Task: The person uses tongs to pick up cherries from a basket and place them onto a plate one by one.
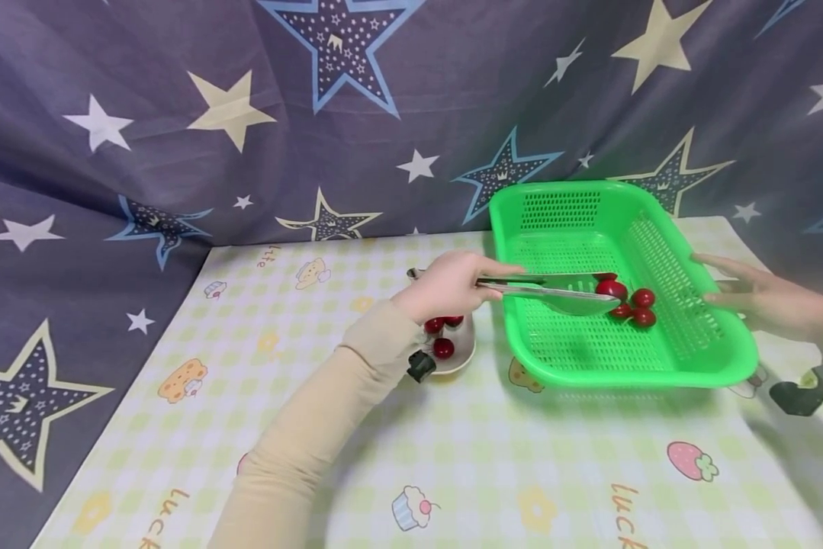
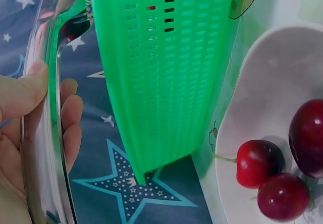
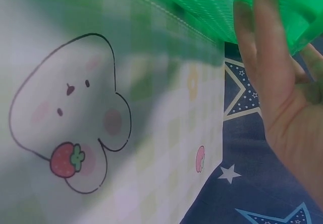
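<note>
My left hand [image 1: 448,286] grips metal tongs [image 1: 544,290] near their middle, reaching over the left rim of the green basket [image 1: 631,377]. At the tongs' far end, a red cherry [image 1: 612,290] appears between the two tips. Several more cherries [image 1: 643,317] lie close together on the basket floor there. Under my left wrist stands a white bowl [image 2: 262,57] with several cherries [image 2: 282,196] in it, partly hidden by the arm in the head view. My right hand [image 1: 761,293] rests against the basket's right side with fingers extended along it.
A checked cloth [image 1: 342,488] with cartoon prints covers the table. Behind it hangs a dark curtain [image 1: 384,152] with stars, close to the basket's back rim. The bowl stands just left of the basket.
</note>
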`<state>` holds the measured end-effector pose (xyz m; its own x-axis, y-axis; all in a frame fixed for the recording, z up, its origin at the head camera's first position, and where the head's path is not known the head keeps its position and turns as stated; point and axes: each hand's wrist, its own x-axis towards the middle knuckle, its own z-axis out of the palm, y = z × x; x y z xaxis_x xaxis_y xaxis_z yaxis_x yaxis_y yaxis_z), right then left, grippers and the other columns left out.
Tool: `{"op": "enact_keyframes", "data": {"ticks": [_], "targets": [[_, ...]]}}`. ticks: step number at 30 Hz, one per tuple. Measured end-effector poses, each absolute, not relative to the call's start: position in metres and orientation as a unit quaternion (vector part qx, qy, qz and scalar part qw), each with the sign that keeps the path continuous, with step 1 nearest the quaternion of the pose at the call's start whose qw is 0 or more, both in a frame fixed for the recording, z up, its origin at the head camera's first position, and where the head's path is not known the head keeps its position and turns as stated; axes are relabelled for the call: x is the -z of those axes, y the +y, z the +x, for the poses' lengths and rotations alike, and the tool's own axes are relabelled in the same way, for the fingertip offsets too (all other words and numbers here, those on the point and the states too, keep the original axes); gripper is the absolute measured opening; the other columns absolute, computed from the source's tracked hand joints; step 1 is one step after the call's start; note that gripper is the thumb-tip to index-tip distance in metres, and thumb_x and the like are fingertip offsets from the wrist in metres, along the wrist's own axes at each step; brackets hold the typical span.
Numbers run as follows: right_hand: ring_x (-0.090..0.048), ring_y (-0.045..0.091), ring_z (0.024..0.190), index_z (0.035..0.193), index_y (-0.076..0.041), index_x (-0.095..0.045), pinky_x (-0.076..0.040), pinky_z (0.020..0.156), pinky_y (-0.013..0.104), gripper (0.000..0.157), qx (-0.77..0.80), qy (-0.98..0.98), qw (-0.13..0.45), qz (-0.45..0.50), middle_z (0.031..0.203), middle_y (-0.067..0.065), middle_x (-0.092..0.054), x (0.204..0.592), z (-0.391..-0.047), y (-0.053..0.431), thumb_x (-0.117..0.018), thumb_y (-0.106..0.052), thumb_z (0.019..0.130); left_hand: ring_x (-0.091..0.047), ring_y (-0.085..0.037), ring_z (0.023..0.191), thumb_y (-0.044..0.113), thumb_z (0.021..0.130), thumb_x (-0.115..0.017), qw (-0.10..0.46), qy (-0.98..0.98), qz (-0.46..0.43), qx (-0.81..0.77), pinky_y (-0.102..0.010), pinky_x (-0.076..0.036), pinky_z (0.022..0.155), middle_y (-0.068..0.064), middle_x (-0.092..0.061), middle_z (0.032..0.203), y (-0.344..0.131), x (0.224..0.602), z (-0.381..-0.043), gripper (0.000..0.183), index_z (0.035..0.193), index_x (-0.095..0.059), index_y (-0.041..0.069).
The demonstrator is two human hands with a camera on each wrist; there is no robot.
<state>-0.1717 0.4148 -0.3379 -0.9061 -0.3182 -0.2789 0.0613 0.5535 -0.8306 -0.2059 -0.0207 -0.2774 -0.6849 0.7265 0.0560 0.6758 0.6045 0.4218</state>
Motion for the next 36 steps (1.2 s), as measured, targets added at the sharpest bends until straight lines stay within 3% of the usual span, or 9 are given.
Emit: {"op": "enact_keyframes", "data": {"ticks": [9, 16, 20, 26, 28, 29, 30, 35, 36], "targets": [[-0.042, -0.021, 0.095, 0.152, -0.030, 0.009, -0.052, 0.084, 0.045, 0.074, 0.449, 0.866, 0.206, -0.079, 0.149, 0.038, 0.009, 0.336, -0.174, 0.416, -0.042, -0.014, 0.101, -0.036, -0.011, 0.053, 0.020, 0.090, -0.065, 0.047, 0.899, 0.377, -0.217, -0.023, -0.033, 0.054, 0.006, -0.063, 0.125, -0.037, 0.275, -0.206, 0.045, 0.133, -0.056, 0.029], [-0.047, -0.019, 0.097, 0.152, -0.032, 0.007, -0.053, 0.078, 0.026, 0.073, 0.461, 0.859, 0.208, -0.075, 0.152, 0.031, 0.003, 0.338, -0.175, 0.420, -0.042, -0.014, 0.102, -0.041, -0.013, 0.058, 0.017, 0.087, -0.068, 0.023, 0.904, 0.362, -0.226, -0.025, -0.034, 0.055, 0.002, -0.069, 0.112, -0.056, 0.274, -0.205, 0.046, 0.131, -0.058, 0.027], [-0.047, -0.018, 0.096, 0.152, -0.031, 0.007, -0.053, 0.077, 0.025, 0.072, 0.465, 0.858, 0.204, -0.073, 0.154, 0.028, 0.005, 0.339, -0.174, 0.420, -0.041, -0.012, 0.102, -0.035, -0.013, 0.056, 0.017, 0.088, -0.067, 0.016, 0.904, 0.357, -0.235, -0.027, -0.032, 0.057, 0.002, -0.068, 0.116, -0.069, 0.276, -0.204, 0.046, 0.132, -0.057, 0.027], [-0.042, -0.020, 0.095, 0.152, -0.029, 0.010, -0.050, 0.085, 0.053, 0.072, 0.449, 0.867, 0.201, -0.077, 0.149, 0.036, 0.011, 0.339, -0.172, 0.416, -0.040, -0.014, 0.102, -0.035, -0.012, 0.056, 0.016, 0.088, -0.067, 0.008, 0.905, 0.346, -0.248, -0.026, -0.034, 0.059, 0.002, -0.063, 0.126, -0.088, 0.278, -0.203, 0.045, 0.131, -0.058, 0.025], [-0.054, -0.001, 0.107, 0.152, -0.030, 0.011, -0.046, 0.087, 0.060, 0.072, 0.444, 0.869, 0.203, -0.078, 0.149, 0.037, 0.012, 0.338, -0.171, 0.415, -0.040, -0.015, 0.102, -0.032, -0.012, 0.053, 0.015, 0.088, -0.067, 0.005, 0.905, 0.341, -0.254, -0.027, -0.033, 0.056, 0.001, -0.064, 0.125, -0.094, 0.277, -0.203, 0.044, 0.131, -0.059, 0.024], [-0.053, 0.000, 0.108, 0.151, -0.030, 0.011, -0.045, 0.088, 0.061, 0.072, 0.442, 0.870, 0.203, -0.078, 0.148, 0.037, 0.012, 0.338, -0.172, 0.415, -0.040, -0.016, 0.102, -0.031, -0.012, 0.052, 0.015, 0.088, -0.067, 0.002, 0.905, 0.339, -0.255, -0.026, -0.032, 0.055, 0.001, -0.064, 0.124, -0.097, 0.276, -0.204, 0.044, 0.130, -0.059, 0.023], [-0.054, 0.012, 0.115, 0.151, -0.031, 0.011, -0.045, 0.088, 0.061, 0.072, 0.438, 0.872, 0.204, -0.078, 0.149, 0.036, 0.012, 0.337, -0.172, 0.414, -0.040, -0.017, 0.102, -0.029, -0.012, 0.050, 0.015, 0.088, -0.068, 0.000, 0.906, 0.336, -0.258, -0.026, -0.031, 0.053, 0.001, -0.065, 0.123, -0.099, 0.275, -0.203, 0.044, 0.130, -0.059, 0.023], [-0.052, 0.006, 0.114, 0.152, -0.030, 0.009, -0.047, 0.087, 0.058, 0.072, 0.426, 0.879, 0.199, -0.080, 0.150, 0.034, 0.010, 0.336, -0.173, 0.414, -0.042, -0.017, 0.102, -0.023, -0.009, 0.044, 0.016, 0.086, -0.069, -0.010, 0.909, 0.319, -0.269, -0.025, -0.028, 0.048, -0.002, -0.066, 0.120, -0.111, 0.272, -0.205, 0.044, 0.129, -0.061, 0.021], [-0.051, 0.014, 0.118, 0.152, -0.030, 0.009, -0.046, 0.088, 0.058, 0.073, 0.422, 0.881, 0.199, -0.078, 0.151, 0.034, 0.009, 0.335, -0.173, 0.414, -0.042, -0.017, 0.102, -0.021, -0.009, 0.043, 0.015, 0.086, -0.069, -0.010, 0.908, 0.317, -0.272, -0.025, -0.028, 0.047, -0.003, -0.066, 0.121, -0.113, 0.271, -0.205, 0.044, 0.129, -0.061, 0.021]]}}
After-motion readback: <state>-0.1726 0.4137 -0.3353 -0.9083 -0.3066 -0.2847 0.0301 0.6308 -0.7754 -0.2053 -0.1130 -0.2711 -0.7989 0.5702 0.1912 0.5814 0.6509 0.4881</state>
